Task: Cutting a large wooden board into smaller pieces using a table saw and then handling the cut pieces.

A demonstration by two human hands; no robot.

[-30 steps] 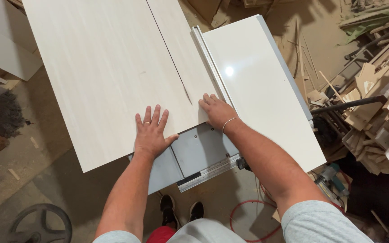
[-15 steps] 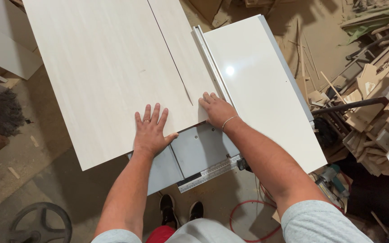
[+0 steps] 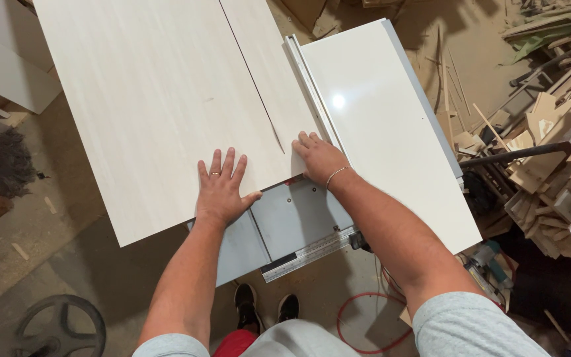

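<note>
A large pale wood-grain panel [image 3: 153,99] lies flat on a grey table saw [image 3: 299,218]. A thin cut line runs down the panel and ends just above its near edge. My left hand [image 3: 221,188] lies flat on the wide left part of the panel, fingers spread, a ring on one finger. My right hand [image 3: 318,158] presses on the narrow right strip [image 3: 269,73] at its near corner, beside the metal rip fence [image 3: 312,86]. A bracelet sits on my right wrist.
A glossy white side table [image 3: 391,132] extends right of the fence. Wood offcuts [image 3: 556,152] pile up at the right. A ruler strip [image 3: 308,252] edges the saw's front. A red cable [image 3: 365,324] and a black wheel [image 3: 61,327] lie on the floor.
The panel and both hands have slid slightly forward, away from me; the cut line now reaches a little closer to the near edge.
</note>
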